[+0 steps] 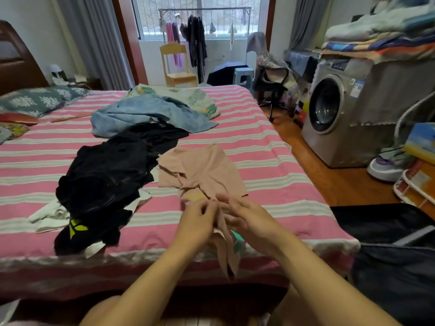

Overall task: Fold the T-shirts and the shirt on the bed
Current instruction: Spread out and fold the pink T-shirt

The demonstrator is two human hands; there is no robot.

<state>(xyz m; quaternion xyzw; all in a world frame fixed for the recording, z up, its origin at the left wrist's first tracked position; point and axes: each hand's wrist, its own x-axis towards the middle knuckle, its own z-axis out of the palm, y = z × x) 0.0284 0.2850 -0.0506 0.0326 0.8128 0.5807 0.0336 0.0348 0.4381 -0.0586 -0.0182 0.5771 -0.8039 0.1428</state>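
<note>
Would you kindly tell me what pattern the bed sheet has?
Pink and off-white stripes on the bed sheet, clearest in the head view.

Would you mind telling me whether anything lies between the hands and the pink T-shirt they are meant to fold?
Nothing visible does: the left hand and right hand already pinch the pink T-shirt at its near edge. The black clothes lie beside it.

T-shirts (108, 175) heaped on bed (270, 147), washing machine (329, 107) right, chair (176, 64) behind
</note>
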